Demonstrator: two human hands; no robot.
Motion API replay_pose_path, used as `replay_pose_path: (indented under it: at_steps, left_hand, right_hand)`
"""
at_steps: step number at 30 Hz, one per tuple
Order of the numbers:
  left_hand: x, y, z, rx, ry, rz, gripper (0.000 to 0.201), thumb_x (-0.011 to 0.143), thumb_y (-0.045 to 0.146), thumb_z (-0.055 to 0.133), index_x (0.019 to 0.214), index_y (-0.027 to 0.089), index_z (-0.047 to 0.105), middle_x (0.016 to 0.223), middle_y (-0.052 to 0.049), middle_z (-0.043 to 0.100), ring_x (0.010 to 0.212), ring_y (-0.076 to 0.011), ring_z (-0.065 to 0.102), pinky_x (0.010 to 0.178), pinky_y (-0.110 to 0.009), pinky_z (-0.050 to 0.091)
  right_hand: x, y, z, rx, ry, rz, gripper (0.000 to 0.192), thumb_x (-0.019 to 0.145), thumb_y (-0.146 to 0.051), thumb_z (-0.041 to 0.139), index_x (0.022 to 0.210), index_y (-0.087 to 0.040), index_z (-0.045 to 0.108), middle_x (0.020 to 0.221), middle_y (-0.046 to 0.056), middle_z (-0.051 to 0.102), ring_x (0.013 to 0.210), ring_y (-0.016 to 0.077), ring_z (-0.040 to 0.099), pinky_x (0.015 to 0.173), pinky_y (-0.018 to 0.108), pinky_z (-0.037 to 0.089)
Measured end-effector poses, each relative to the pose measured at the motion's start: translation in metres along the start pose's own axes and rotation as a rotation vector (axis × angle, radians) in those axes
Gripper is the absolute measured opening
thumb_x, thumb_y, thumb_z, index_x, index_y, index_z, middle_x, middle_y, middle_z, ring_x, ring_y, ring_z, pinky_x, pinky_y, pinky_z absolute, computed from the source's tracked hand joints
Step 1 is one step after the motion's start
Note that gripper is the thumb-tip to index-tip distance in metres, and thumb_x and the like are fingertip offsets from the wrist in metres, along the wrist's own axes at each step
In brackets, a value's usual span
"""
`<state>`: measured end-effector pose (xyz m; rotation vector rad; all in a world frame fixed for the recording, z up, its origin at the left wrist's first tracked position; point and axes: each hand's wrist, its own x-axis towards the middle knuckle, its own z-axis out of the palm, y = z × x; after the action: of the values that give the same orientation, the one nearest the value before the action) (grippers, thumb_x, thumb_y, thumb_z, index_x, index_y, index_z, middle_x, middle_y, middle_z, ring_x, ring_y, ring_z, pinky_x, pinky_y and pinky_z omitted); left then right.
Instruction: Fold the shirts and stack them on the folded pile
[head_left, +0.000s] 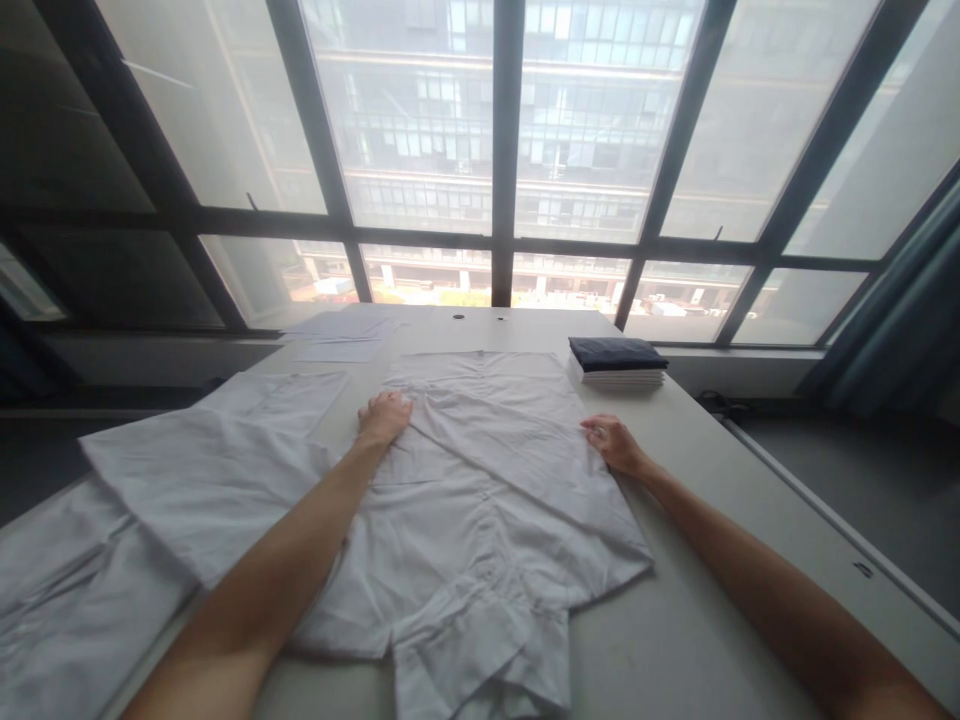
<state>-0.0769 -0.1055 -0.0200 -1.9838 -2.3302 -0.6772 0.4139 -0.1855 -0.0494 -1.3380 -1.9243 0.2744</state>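
A white shirt (495, 440) is spread on the table in front of me, with a crease running slantwise across its upper part. Its near end is bunched and hangs together in loose folds toward me. At the left edge of the shirt, my left hand (385, 416) is closed on the cloth, fingers bent over it. My right hand (615, 443) pinches the right edge between thumb and fingers. Part of the cloth under both hands is hidden.
More white garments (217, 460) lie loosely on the left, partly under my left forearm. A folded stack with a dark cloth (616, 353) on top of white ones stands at the back right. Thin white sheets (341, 338) rest at the back left of the white table (705, 540). Large windows (427, 120) rise behind.
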Motion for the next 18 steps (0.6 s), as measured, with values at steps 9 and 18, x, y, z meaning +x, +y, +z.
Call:
replay_pose_path:
  at_steps: [9,18]
  left_hand:
    - [-0.01,0.037,-0.013,-0.103,0.149,0.363,0.044,0.094,0.02,0.046,0.134,0.011,0.061,0.149,-0.018,0.05,0.14,-0.0307,0.045,0.121,-0.052,0.027]
    - [-0.134,0.164,-0.041,-0.359,-0.467,1.21,0.049,0.106,0.04,0.044,0.152,0.022,0.048,0.156,-0.009,0.048,0.148,-0.0262,0.037,0.124,-0.047,0.026]
  right_hand:
    - [0.009,0.009,-0.007,0.444,0.31,0.244,0.036,0.087,-0.049,0.053,0.091,-0.022,0.076,0.098,0.011,0.077,0.093,0.0293,0.071,0.086,0.048,0.056]
    - [0.001,-0.005,-0.005,0.29,0.068,-0.045,0.026,0.087,-0.034,0.06,0.104,-0.026,0.077,0.117,0.009,0.075,0.117,0.0302,0.065,0.111,0.053,0.043]
